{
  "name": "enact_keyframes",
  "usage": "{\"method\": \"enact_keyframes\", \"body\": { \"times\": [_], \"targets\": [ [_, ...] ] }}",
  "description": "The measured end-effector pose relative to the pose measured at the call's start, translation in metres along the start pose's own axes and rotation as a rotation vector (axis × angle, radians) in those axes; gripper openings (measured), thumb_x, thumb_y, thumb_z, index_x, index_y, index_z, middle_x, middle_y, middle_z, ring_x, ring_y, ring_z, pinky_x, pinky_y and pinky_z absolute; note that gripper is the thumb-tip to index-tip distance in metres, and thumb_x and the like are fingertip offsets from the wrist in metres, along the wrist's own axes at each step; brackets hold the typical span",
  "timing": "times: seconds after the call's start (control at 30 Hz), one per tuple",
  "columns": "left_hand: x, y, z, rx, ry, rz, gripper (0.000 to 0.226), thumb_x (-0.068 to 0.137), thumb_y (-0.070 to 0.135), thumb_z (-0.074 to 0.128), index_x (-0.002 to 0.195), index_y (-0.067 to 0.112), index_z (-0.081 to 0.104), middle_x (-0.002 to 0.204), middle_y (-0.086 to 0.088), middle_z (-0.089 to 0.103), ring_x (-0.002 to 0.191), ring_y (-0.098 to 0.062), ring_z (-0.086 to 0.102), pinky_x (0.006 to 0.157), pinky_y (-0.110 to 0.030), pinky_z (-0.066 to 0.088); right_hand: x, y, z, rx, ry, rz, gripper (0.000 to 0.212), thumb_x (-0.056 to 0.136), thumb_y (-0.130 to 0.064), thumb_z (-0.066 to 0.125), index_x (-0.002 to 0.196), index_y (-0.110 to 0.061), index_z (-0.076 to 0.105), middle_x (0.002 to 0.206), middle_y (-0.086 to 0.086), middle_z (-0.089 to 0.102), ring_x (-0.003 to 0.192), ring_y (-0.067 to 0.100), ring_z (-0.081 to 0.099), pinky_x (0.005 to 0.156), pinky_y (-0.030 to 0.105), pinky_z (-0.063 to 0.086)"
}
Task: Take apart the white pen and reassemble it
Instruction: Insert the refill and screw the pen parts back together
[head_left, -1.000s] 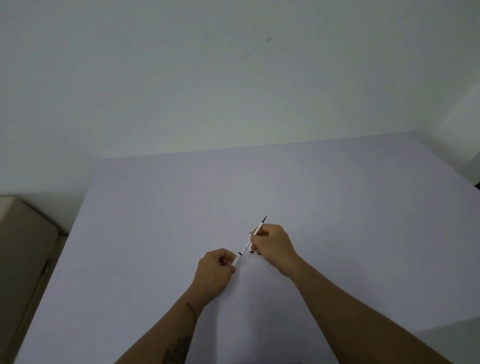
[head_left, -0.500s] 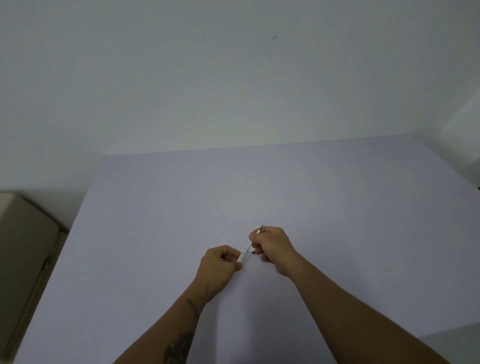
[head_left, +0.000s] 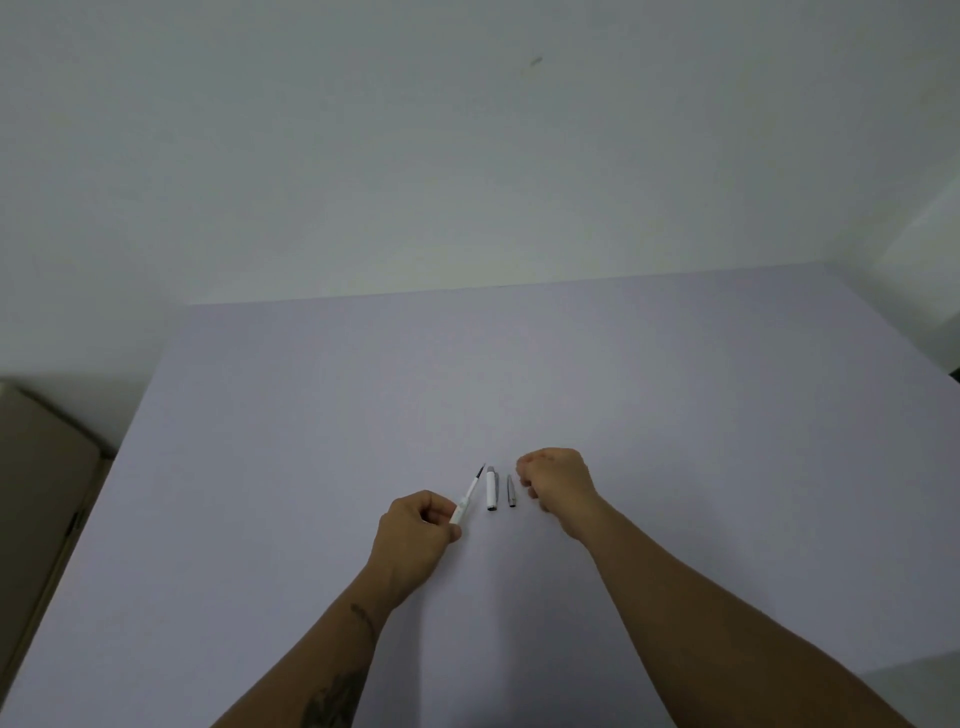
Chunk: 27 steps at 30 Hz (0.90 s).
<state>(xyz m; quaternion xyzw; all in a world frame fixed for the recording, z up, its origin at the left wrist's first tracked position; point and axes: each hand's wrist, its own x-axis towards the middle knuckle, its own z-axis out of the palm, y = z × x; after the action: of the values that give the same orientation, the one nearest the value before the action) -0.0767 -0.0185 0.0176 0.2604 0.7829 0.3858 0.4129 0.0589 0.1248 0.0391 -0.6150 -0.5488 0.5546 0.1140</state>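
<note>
The white pen is in pieces. My left hand pinches the lower end of a white pen body from which a thin refill with a dark tip sticks out, pointing up and away. A short white cap lies on the pale table just right of it. A small grey tip piece lies beside the cap. My right hand hovers right of these two pieces with fingers curled inward; nothing shows in it.
A white wall rises behind the table's far edge. A beige piece of furniture stands off the table's left side.
Earlier both hands held the pen together. Now the right hand has let go and drawn right; the cap and grey tip piece lie on the table, and the left hand keeps the body.
</note>
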Motion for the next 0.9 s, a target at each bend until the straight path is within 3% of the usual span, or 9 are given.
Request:
{"method": "enact_keyframes", "body": {
  "times": [0.13, 0.27, 0.37, 0.47, 0.53, 0.7, 0.8, 0.9],
  "targets": [
    [0.004, 0.003, 0.005, 0.016, 0.011, -0.011, 0.015, 0.077, 0.005, 0.073, 0.078, 0.019, 0.072, 0.074, -0.001, 0.066, 0.065, -0.016, 0.058, 0.065, -0.033, 0.053, 0.001, -0.013, 0.016, 0.095, -0.160, 0.024, 0.010, 0.074, -0.010, 0.063, 0.076, -0.007, 0.072, 0.060, 0.003, 0.061, 0.048, 0.014, 0.050, 0.045, 0.024, 0.039],
    [0.007, 0.005, 0.007, 0.019, 0.028, -0.014, 0.015, 0.077, 0.004, 0.072, 0.078, 0.019, 0.071, 0.073, -0.001, 0.066, 0.064, -0.015, 0.058, 0.063, -0.031, 0.052, 0.010, -0.008, 0.021, 0.082, -0.053, -0.009, 0.015, 0.075, -0.008, 0.055, 0.061, -0.011, 0.060, 0.057, 0.004, 0.055, 0.046, 0.016, 0.047, 0.046, 0.024, 0.038],
    [0.008, 0.005, 0.007, 0.012, 0.039, -0.036, 0.015, 0.077, 0.005, 0.071, 0.078, 0.019, 0.070, 0.074, -0.002, 0.066, 0.063, -0.016, 0.057, 0.063, -0.032, 0.051, 0.022, 0.001, 0.013, -0.187, 0.054, -0.107, 0.020, 0.078, -0.009, 0.050, 0.058, -0.014, 0.050, 0.057, 0.001, 0.054, 0.042, 0.010, 0.049, 0.039, 0.017, 0.037],
    [0.007, 0.003, 0.008, 0.011, 0.045, -0.050, 0.014, 0.077, 0.005, 0.071, 0.077, 0.020, 0.070, 0.074, -0.001, 0.066, 0.062, -0.015, 0.057, 0.062, -0.031, 0.051, 0.030, 0.012, 0.011, -0.503, 0.022, -0.110, 0.008, 0.081, -0.018, 0.059, 0.077, -0.012, 0.058, 0.077, 0.005, 0.063, 0.070, 0.023, 0.062, 0.059, 0.026, 0.044],
    [0.006, 0.002, 0.008, 0.023, 0.045, -0.058, 0.013, 0.078, 0.006, 0.072, 0.078, 0.019, 0.070, 0.075, -0.001, 0.067, 0.063, -0.015, 0.058, 0.062, -0.030, 0.052, 0.033, 0.019, 0.016, -0.617, 0.026, -0.121, 0.020, 0.085, -0.031, 0.061, 0.089, -0.012, 0.058, 0.093, 0.007, 0.063, 0.087, 0.029, 0.064, 0.067, 0.029, 0.043],
    [0.002, -0.004, 0.004, 0.055, 0.069, -0.074, 0.013, 0.075, 0.007, 0.071, 0.075, 0.020, 0.070, 0.074, -0.001, 0.067, 0.063, -0.014, 0.058, 0.061, -0.028, 0.050, 0.030, 0.027, 0.025, -0.762, 0.036, -0.220, 0.015, 0.080, -0.022, 0.059, 0.085, -0.015, 0.046, 0.091, 0.007, 0.052, 0.076, 0.026, 0.052, 0.065, 0.028, 0.040],
    [-0.001, -0.006, 0.002, 0.056, 0.069, -0.079, 0.014, 0.076, 0.007, 0.071, 0.075, 0.020, 0.069, 0.073, 0.000, 0.066, 0.062, -0.014, 0.057, 0.060, -0.028, 0.051, 0.027, 0.023, 0.023, -0.739, -0.002, -0.197, 0.014, 0.074, -0.018, 0.057, 0.086, -0.016, 0.050, 0.086, 0.002, 0.046, 0.079, 0.027, 0.054, 0.064, 0.029, 0.040],
    [-0.003, -0.006, 0.000, 0.066, 0.067, -0.066, 0.013, 0.076, 0.007, 0.071, 0.077, 0.020, 0.070, 0.075, -0.002, 0.067, 0.062, -0.014, 0.057, 0.059, -0.026, 0.050, 0.020, 0.009, 0.020, -0.387, 0.044, -0.186, 0.009, 0.072, -0.014, 0.055, 0.075, -0.009, 0.062, 0.073, 0.003, 0.064, 0.065, 0.022, 0.056, 0.055, 0.028, 0.042]
  ]
}}
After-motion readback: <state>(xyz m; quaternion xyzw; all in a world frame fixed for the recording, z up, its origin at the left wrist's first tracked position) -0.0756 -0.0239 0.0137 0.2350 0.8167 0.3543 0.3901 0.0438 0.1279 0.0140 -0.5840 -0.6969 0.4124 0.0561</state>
